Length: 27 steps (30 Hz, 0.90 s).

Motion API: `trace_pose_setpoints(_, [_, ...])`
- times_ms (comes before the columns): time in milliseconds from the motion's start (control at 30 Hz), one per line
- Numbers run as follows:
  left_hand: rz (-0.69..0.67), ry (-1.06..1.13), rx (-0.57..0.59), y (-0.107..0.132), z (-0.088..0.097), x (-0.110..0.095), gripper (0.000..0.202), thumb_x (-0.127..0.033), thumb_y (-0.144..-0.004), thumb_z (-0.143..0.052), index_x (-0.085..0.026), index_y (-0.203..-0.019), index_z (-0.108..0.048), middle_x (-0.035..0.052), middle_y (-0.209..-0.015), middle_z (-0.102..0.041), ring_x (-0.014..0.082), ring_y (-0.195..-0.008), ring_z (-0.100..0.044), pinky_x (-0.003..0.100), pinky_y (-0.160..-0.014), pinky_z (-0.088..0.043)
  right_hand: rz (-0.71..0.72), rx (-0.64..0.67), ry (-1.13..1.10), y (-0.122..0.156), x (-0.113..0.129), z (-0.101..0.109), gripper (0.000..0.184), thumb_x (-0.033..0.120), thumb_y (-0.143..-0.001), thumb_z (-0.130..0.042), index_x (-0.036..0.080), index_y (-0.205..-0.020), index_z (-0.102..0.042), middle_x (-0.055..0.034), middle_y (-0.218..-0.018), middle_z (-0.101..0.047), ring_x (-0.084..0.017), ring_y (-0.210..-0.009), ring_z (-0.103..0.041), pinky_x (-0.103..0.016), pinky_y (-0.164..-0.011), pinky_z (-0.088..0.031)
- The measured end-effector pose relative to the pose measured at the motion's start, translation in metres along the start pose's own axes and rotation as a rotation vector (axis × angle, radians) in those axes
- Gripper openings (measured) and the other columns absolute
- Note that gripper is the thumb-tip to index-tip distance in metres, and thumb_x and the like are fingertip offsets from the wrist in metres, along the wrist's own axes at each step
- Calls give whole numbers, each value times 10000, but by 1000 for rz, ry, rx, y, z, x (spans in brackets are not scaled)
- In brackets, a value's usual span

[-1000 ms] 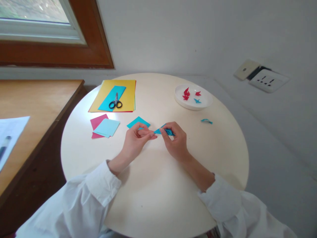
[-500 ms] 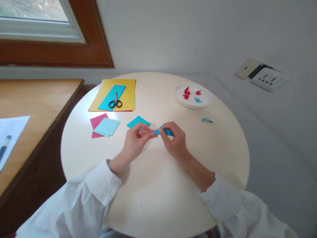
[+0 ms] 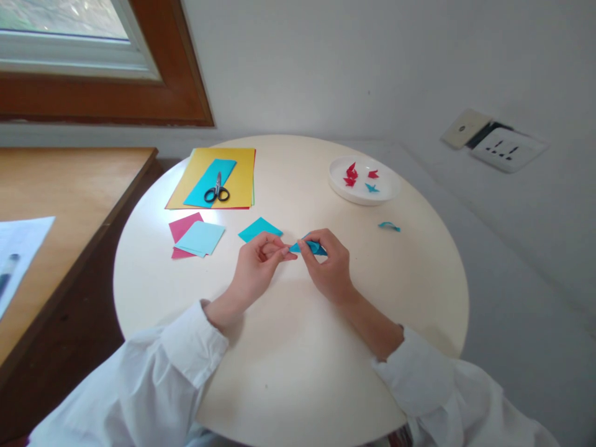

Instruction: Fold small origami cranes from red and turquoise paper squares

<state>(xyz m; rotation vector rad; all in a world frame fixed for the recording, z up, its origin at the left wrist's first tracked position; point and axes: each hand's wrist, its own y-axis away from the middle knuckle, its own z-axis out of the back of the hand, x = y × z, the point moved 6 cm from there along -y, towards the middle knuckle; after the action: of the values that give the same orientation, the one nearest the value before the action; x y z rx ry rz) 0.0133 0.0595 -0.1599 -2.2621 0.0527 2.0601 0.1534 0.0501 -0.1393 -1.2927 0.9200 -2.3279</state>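
Note:
Between my hands is a small folded piece of blue paper point(image 3: 315, 248), held above the round white table point(image 3: 298, 347). My right hand point(image 3: 329, 264) pinches its body between thumb and fingers, hiding part of it. At its pointed left end, my left hand point(image 3: 258, 264) is closed, thumb and fingertips on the tip. Just behind my left hand lies a flat blue paper square point(image 3: 259, 228), its near corner covered by my fingers.
Black-handled scissors point(image 3: 218, 189) lie on a blue strip over yellow sheets point(image 3: 244, 186). Pink and pale blue squares point(image 3: 201, 238) lie nearer. A white dish point(image 3: 335, 189) holds several folded red and blue pieces. A blue paper scrap point(image 3: 389, 226) sits at right. A wooden desk point(image 3: 84, 180) stands left.
My left fingertips have shifted very slightly at the tip of the folded blue paper. Both hands otherwise keep their place and grip.

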Motion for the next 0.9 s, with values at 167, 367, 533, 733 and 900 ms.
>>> trace_pose_setpoints(167, [-9, -39, 3, 1, 0, -1, 304, -426, -690, -715, -187, -772, -546, -12, -633, -668, 172, -649, -688, 339, -723, -567, -3, 23, 16, 0, -1, 0, 113, 202, -827, -548, 213, -719, -517, -1, -697, -574, -132, -642, -551, -273, -603, -485])
trace_pose_setpoints(367, [-3, -50, 8, -1, 0, 7, 294, -366, -637, -759, -179, -757, -567, 3, -650, -695, 186, -689, -694, 299, -672, -546, 18, 57, -1, 0, 0, -4, 119, 205, -826, -544, 208, -711, -512, 1, -688, -567, -128, -637, -548, -264, -588, -475])
trace_pose_setpoints(533, [-39, -113, -33, -1, 2, 7, 166, -284, -689, -707, -176, -732, -588, 0, -644, -685, 176, -668, -687, 272, -620, -520, 21, 58, 6, 1, 1, -6, 122, 207, -830, -540, 209, -712, -508, -1, -689, -570, -129, -635, -546, -266, -590, -476])
trace_pose_setpoints(733, [-43, -135, -51, 0, 2, 2, 168, -302, -680, -709, -180, -695, -594, -1, -639, -678, 173, -653, -678, 266, -604, -516, 28, 47, 28, 0, 3, -5, 115, 215, -835, -535, 212, -722, -511, -3, -698, -577, -132, -637, -549, -268, -594, -481])
trace_pose_setpoints(900, [-57, -114, -44, -1, 1, 3, 125, -272, -702, -680, -181, -715, -594, -6, -647, -678, 168, -657, -682, 266, -625, -528, 41, 32, 48, 0, 4, -4, 120, 191, -832, -536, 215, -719, -504, -2, -692, -580, -132, -631, -554, -262, -589, -482])
